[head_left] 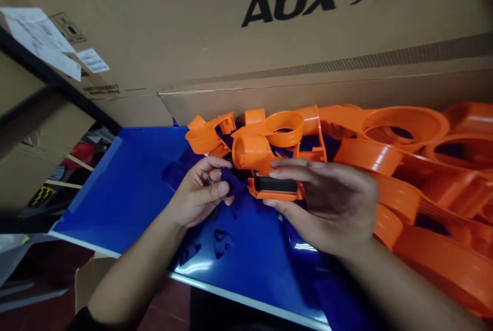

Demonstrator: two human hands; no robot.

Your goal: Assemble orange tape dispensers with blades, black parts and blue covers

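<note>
Two hands at frame centre, left hand (198, 192) pinched a dark blue piece (232, 183), right hand (327, 202) gripped an orange part (269, 177), orange pile (423, 167) at right, blue board (123, 187) beneath

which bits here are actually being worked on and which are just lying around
In hand:
- orange plastic part with a black insert, held by the right hand
- small dark blue piece, pinched in the left hand

Lying about:
- heap of orange parts on the right
- blue board underneath, with loose blue pieces on it
- cardboard box behind, printed AUX
</note>
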